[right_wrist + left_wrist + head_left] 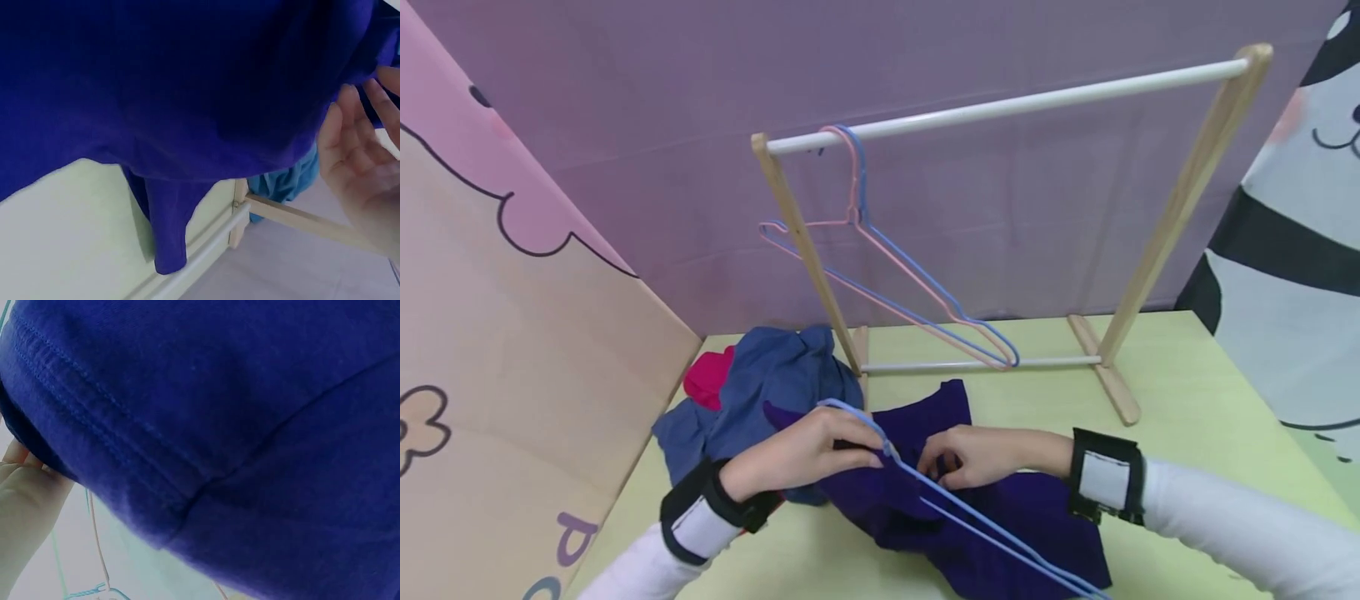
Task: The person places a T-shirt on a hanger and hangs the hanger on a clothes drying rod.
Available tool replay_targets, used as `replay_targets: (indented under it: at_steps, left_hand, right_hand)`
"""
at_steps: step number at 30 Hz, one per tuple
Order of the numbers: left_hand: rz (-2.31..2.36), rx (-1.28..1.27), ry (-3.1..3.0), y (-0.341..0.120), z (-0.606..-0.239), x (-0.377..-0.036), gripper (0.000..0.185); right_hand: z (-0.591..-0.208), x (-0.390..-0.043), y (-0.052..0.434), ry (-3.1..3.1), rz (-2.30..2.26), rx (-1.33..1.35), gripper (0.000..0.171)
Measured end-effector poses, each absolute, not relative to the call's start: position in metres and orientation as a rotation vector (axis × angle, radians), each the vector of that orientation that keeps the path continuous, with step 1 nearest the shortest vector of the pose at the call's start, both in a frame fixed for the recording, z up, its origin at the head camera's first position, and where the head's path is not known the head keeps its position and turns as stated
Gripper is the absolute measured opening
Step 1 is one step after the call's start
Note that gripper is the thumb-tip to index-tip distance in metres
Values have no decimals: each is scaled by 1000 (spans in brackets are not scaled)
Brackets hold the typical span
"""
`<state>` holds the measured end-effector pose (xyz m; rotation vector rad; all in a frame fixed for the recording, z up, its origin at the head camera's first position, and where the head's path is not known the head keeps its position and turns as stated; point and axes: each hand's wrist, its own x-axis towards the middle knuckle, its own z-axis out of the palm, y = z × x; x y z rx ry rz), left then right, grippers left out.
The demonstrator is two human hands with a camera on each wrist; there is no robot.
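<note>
The purple shirt [1045,508] lies bunched over the surface [1195,392], well in from its far edge, with both hands on it. The left hand's [816,450] fingers, nearly closed, pinch cloth at the neck of the blue hanger [888,448]; whether they grip the hanger too, I cannot tell. The right hand's [988,454] fingers curl on cloth just across it. Best to steady the neck and ease cloth over the hanger's shoulder unstretched. Blue clothes [775,383] crowd the left edge, the rack [1037,102] the far one; room opens toward the right edge.
</note>
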<state>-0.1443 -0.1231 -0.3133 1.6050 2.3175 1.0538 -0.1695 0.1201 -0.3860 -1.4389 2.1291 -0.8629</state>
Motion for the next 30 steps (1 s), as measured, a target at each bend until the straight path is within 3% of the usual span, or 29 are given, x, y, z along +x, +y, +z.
replay_targets:
  at_steps: [10, 30]
  left_hand:
    - [1015, 1573, 2308, -126, -312, -144, 13]
    - [1188, 1572, 2406, -149, -324, -147, 9]
  right_hand:
    - [-390, -162, 120, 2092, -796, -1521, 11]
    - [-388, -149, 171, 2291, -645, -1567, 17]
